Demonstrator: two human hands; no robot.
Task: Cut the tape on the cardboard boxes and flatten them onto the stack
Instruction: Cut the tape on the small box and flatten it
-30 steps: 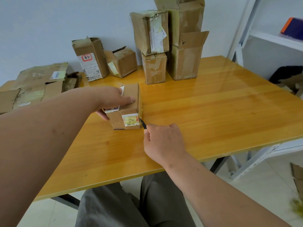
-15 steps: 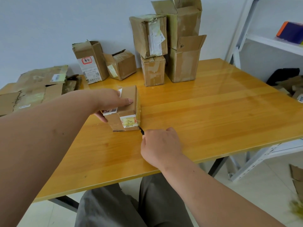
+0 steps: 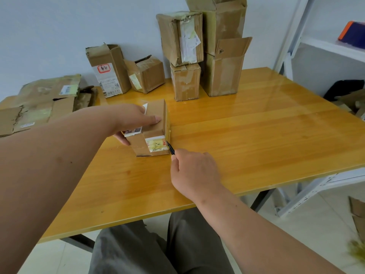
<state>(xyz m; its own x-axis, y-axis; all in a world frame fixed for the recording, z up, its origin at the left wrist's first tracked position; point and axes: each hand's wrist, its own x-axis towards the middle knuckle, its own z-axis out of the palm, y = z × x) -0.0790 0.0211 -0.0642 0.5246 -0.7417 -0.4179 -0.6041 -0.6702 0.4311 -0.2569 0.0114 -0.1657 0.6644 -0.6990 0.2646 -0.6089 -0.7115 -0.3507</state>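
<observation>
While the left hand [image 3: 130,119] lies over the top of the small box [image 3: 152,127] near the table's [image 3: 256,135] centre, fingers laid along the top w/ the thumb round its near-left side, gripping it, the right hand [image 3: 195,173] has its fingers curled round a thin dark blade [image 3: 170,148]. Blade tip touches the box's near-right edge, beside a yellowed label. Flattened stack [image 3: 39,101] sits at far left. Uncut boxes [image 3: 197,52] stand at the back, along the wall.
</observation>
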